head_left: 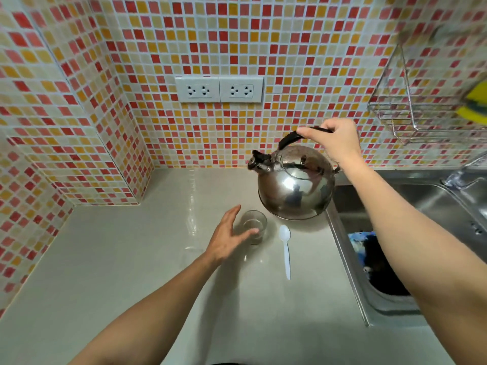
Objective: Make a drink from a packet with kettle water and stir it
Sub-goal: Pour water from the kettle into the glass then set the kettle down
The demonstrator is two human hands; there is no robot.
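Note:
A shiny steel kettle (pixel 293 187) with a black handle and spout cap hangs tilted just above the grey counter, spout pointing left. My right hand (pixel 333 139) is closed around its handle. A small clear glass (pixel 255 226) stands on the counter below and left of the kettle; something pale lies at its bottom. My left hand (pixel 228 234) is open, fingers spread, right beside the glass's left side, thumb across its front. A white plastic spoon (pixel 286 248) lies on the counter to the right of the glass. No packet is in view.
A steel sink (pixel 411 204) with a dark and blue object in it lies to the right, tap at the far right. A wire rack (pixel 421 111) with a yellow sponge hangs on the tiled wall. Two double sockets (pixel 218 89) sit above the counter (pixel 131 259).

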